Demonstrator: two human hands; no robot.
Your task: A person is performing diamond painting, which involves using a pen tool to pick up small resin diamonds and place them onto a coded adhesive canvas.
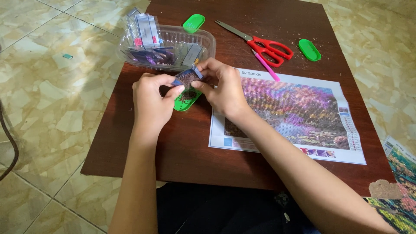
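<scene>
While leaning over table [143, 143], pinching bead bag [187, 77] between left hand [152, 100] and right hand [223, 86], both clamped on it, tilting above green tray [187, 100], beside canvas [299, 110].

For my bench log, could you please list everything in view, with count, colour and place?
table: one, dark brown, on a marbled tile floor
small bag of beads: one, clear with dark beads, pinched between both hands
green trays: three; one under the hands, two at the far edge
clear tub of bead bags: one, far left
scissors: one, red-handled, far side
pink pen: one, beside the scissors
bead-picture canvas: one, multicoloured, right
left hand: holds the bag
right hand: holds the bag
</scene>
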